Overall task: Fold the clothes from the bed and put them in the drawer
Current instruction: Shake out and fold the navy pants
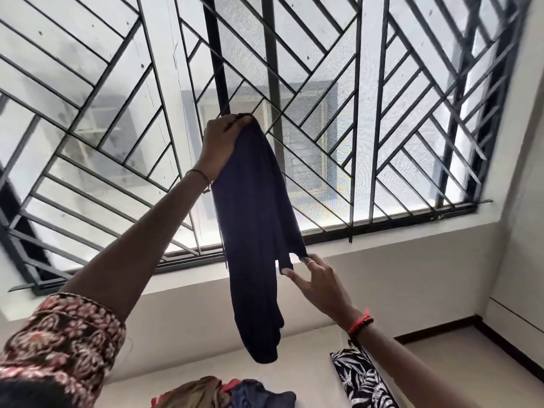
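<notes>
A dark navy garment hangs in the air in front of the window. My left hand is raised high and grips its top end. Lower and to the right, my right hand has straight fingers that touch a lower edge of the garment at its right side. The garment's bottom end dangles free above the bed. A pile of other clothes, olive, red and blue, lies on the bed at the bottom of the view. A black and white leaf-print cloth lies to the right of the pile.
A large window with a dark metal grille fills the upper view. Below it runs a white sill and wall. At the right, a white wall meets a dark skirting. No drawer is in view.
</notes>
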Motion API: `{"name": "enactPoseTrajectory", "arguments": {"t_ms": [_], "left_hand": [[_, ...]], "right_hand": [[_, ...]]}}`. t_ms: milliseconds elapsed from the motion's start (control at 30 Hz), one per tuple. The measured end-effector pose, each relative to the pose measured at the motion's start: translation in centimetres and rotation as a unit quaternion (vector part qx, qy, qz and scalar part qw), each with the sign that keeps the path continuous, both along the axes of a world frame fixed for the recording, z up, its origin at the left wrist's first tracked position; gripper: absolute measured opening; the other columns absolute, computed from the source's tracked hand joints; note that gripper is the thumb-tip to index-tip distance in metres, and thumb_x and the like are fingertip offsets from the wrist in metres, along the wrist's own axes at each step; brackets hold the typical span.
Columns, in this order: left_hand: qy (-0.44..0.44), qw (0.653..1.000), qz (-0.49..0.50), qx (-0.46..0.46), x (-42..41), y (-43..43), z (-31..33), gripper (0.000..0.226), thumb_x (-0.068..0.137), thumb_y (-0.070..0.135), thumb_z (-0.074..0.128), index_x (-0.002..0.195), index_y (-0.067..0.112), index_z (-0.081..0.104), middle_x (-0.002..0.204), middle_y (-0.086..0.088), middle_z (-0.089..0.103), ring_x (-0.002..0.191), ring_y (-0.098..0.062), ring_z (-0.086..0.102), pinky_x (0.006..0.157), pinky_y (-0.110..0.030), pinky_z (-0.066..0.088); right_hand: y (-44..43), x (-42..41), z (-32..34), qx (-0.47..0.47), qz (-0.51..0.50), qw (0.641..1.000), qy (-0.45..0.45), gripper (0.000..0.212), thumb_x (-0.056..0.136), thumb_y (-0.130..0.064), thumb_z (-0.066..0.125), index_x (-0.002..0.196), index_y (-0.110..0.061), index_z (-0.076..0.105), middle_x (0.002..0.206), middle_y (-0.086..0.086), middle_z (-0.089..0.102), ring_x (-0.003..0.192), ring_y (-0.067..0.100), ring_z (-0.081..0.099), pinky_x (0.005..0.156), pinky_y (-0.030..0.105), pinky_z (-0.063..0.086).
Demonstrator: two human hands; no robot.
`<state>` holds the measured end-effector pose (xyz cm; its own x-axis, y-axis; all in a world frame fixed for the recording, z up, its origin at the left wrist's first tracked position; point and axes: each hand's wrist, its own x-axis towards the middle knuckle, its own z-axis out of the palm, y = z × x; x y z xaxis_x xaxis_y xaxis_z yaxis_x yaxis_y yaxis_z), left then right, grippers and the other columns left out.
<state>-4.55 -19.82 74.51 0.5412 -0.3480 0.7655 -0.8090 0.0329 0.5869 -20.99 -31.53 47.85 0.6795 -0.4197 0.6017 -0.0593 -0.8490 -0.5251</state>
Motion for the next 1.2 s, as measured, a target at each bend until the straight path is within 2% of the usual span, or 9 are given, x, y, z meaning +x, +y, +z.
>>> {"name": "enactPoseTrajectory", "arguments": {"t_ms": [67, 233, 400, 567, 700, 800, 867, 1033, 1200], "left_hand": [[-0.006, 1.0, 0.004, 0.0, 0.3, -0.1, 0.0, 0.021, 0.091, 0.028, 0.06, 0.089, 0.011, 0.073, 0.067, 0.014, 0.059, 0.057, 0.011, 0.046, 0.062, -0.015, 0.037], [-0.012, 1.0, 0.011, 0.006, 0.9, 0.1, -0.1, 0.023, 0.091, 0.028, 0.06, 0.091, 0.009, 0.073, 0.075, 0.005, 0.063, 0.061, 0.011, 0.047, 0.065, -0.014, 0.038], [-0.025, 0.997, 0.061, 0.033, 2.9, 2.4, -1.1, 0.026, 0.092, 0.029, 0.059, 0.098, 0.008, 0.073, 0.089, -0.002, 0.07, 0.079, 0.003, 0.055, 0.07, -0.012, 0.04], [0.024, 0.996, 0.077, 0.03, 5.5, 5.3, -3.1, 0.027, 0.092, 0.03, 0.058, 0.106, 0.011, 0.072, 0.101, -0.001, 0.071, 0.089, 0.001, 0.057, 0.081, -0.019, 0.043], [0.058, 0.995, 0.081, 0.033, 6.8, 6.8, -4.6, 0.025, 0.092, 0.029, 0.059, 0.106, 0.013, 0.072, 0.097, -0.001, 0.069, 0.078, 0.009, 0.056, 0.076, -0.017, 0.043], [0.066, 0.993, 0.077, 0.053, 7.1, 7.8, -5.7, 0.025, 0.091, 0.029, 0.061, 0.107, 0.013, 0.071, 0.096, -0.002, 0.069, 0.089, -0.004, 0.057, 0.08, -0.022, 0.044], [0.075, 0.993, 0.066, 0.064, 7.2, 8.4, -6.4, 0.024, 0.091, 0.029, 0.062, 0.106, 0.014, 0.072, 0.094, 0.001, 0.07, 0.086, 0.0, 0.058, 0.081, -0.019, 0.045], [0.074, 0.991, 0.047, 0.099, 7.0, 10.0, -7.8, 0.016, 0.089, 0.021, 0.064, 0.085, 0.034, 0.072, 0.064, 0.03, 0.065, 0.065, 0.016, 0.054, 0.064, -0.002, 0.04], [0.085, 0.982, 0.005, 0.171, 6.7, 11.8, -8.8, 0.013, 0.086, 0.021, 0.068, 0.08, 0.032, 0.07, 0.069, 0.018, 0.068, 0.07, 0.008, 0.056, 0.07, -0.01, 0.044]], "right_hand": [[0.8, 0.4, 0.0, 0.0, -0.019, 1.0, 0.021, 0.081, 0.076, -0.08, 0.04, 0.11, -0.011, 0.067, 0.112, -0.002, 0.064, 0.105, 0.02, 0.058, 0.09, 0.038, 0.049], [0.8, 1.8, 0.0, 0.036, -0.015, 0.999, -0.008, 0.02, 0.09, -0.02, 0.058, 0.102, -0.009, 0.071, 0.107, 0.002, 0.068, 0.097, 0.026, 0.063, 0.081, 0.031, 0.046], [-1.7, 1.0, 1.1, 0.13, 0.051, 0.99, 0.02, 0.019, 0.092, -0.013, 0.058, 0.103, -0.006, 0.072, 0.098, 0.004, 0.07, 0.089, 0.017, 0.062, 0.072, 0.016, 0.036], [-4.4, -1.2, 3.2, 0.392, 0.225, 0.892, -0.008, 0.02, 0.096, -0.017, 0.051, 0.108, -0.011, 0.065, 0.108, 0.004, 0.068, 0.1, 0.013, 0.062, 0.09, 0.031, 0.051], [-6.2, -2.5, 5.4, 0.386, 0.24, 0.887, -0.08, 0.043, 0.075, -0.037, 0.073, 0.103, -0.005, 0.07, 0.101, 0.006, 0.072, 0.093, 0.011, 0.066, 0.086, 0.022, 0.051], [-7.5, -2.9, 7.6, 0.344, 0.195, 0.913, -0.097, 0.012, 0.08, -0.003, 0.069, 0.093, -0.004, 0.071, 0.072, -0.006, 0.073, 0.069, 0.001, 0.065, 0.07, 0.012, 0.048], [-8.6, -2.6, 8.7, 0.343, 0.17, 0.919, -0.098, 0.015, 0.078, 0.008, 0.067, 0.088, -0.004, 0.068, 0.062, -0.009, 0.07, 0.06, -0.001, 0.064, 0.062, 0.011, 0.048], [-11.1, -2.2, 10.3, 0.324, 0.151, 0.931, -0.074, 0.023, 0.073, 0.008, 0.072, 0.089, -0.006, 0.061, 0.064, -0.001, 0.07, 0.059, 0.006, 0.064, 0.061, 0.015, 0.052], [-12.6, -3.4, 11.6, 0.39, 0.234, 0.89, 0.013, 0.051, 0.055, -0.012, 0.083, 0.103, -0.01, 0.066, 0.086, 0.004, 0.073, 0.082, 0.013, 0.069, 0.074, 0.02, 0.055]]}}
